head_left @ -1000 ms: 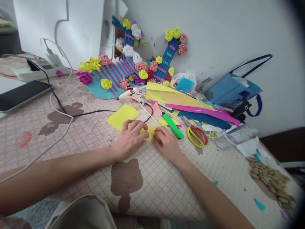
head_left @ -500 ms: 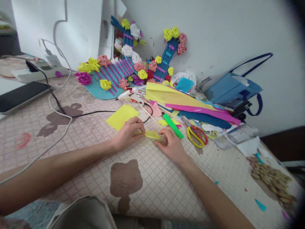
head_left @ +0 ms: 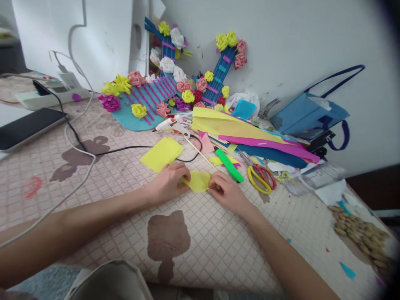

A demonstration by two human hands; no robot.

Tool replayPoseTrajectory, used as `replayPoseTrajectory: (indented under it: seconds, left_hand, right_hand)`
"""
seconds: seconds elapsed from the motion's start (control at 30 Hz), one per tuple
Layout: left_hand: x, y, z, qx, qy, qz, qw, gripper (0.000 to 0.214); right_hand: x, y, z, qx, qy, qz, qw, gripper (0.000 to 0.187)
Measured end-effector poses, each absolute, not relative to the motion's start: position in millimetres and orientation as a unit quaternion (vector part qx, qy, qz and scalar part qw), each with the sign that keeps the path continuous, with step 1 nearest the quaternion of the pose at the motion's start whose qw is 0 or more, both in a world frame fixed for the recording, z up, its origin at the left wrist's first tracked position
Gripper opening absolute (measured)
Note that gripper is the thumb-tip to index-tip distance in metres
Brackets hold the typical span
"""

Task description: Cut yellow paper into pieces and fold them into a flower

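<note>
Between my hands is a small piece of yellow crepe paper (head_left: 199,181), its broad face turned up. My left hand (head_left: 170,180) pinches its left edge, and my right hand (head_left: 227,189) pinches the right edge. Just behind my left hand lies a stack of yellow paper squares (head_left: 161,153). A thin wooden stick (head_left: 200,153) slants down toward my right hand. Beyond that hand rests a green utility knife (head_left: 229,166), with scissors (head_left: 259,179) with yellow and red handles to its right.
A white glue gun (head_left: 173,124) with a black cord lies behind the squares. Folded yellow crepe sheets (head_left: 231,125) and a blue bag (head_left: 309,114) are at the back right. Flower-covered blue crafts (head_left: 140,102) lean at the back. Peanuts (head_left: 359,233) lie at right; a white cable (head_left: 78,183) crosses the left.
The yellow piece has gone from a narrow, nearly edge-on strip to a wider, opened-out shape between my hands. Both hands still pinch its ends. The view has shifted slightly.
</note>
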State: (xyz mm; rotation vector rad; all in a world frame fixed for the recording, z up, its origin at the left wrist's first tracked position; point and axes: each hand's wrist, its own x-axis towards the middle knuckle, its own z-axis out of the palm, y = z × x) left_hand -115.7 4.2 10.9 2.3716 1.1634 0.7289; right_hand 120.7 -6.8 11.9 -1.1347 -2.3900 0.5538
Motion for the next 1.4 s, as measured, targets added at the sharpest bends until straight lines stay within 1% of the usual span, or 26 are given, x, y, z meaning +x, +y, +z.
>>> replayPoseTrajectory:
  seconds: [0.23,0.43,0.53,0.7,0.8,0.93,1.03,1.4]
  left_hand:
    - [-117.3,7.5,11.5,0.83,0.417,0.277,0.245,0.008]
    - [-118.1,6.3,13.1,0.832,0.425,0.254,0.251,0.004]
    - [-117.6,5.8,14.1,0.835,0.428,0.245,0.245,0.003]
    - [-115.1,3.3,17.9,0.834,0.417,0.253,0.259,0.007]
    - [-115.1,3.0,18.8,0.84,0.412,0.235,0.263,0.009]
    - [-116.4,2.2,18.6,0.843,0.429,0.21,0.249,0.002]
    - [-116.2,-0.3,18.2,0.843,0.439,0.21,0.229,0.01]
    - [-114.2,-1.8,15.3,0.845,0.455,0.2,0.195,0.009]
  right_hand:
    - [122.3,-7.6,13.0,-0.417,-0.855,0.22,0.215,0.009]
    - [123.5,-6.2,13.5,-0.441,-0.836,0.244,0.218,0.011]
    - [124.0,-5.6,14.8,-0.42,-0.845,0.257,0.21,0.007]
    - [124.3,-5.8,15.1,-0.437,-0.832,0.265,0.217,0.01]
    - [124.5,-5.8,15.0,-0.426,-0.834,0.275,0.219,0.009]
    - [124.5,-5.6,14.9,-0.421,-0.833,0.285,0.218,0.005]
    - [124.0,-5.8,13.9,-0.43,-0.829,0.279,0.223,0.006]
    - [121.4,-7.9,15.1,-0.447,-0.817,0.277,0.236,0.006]
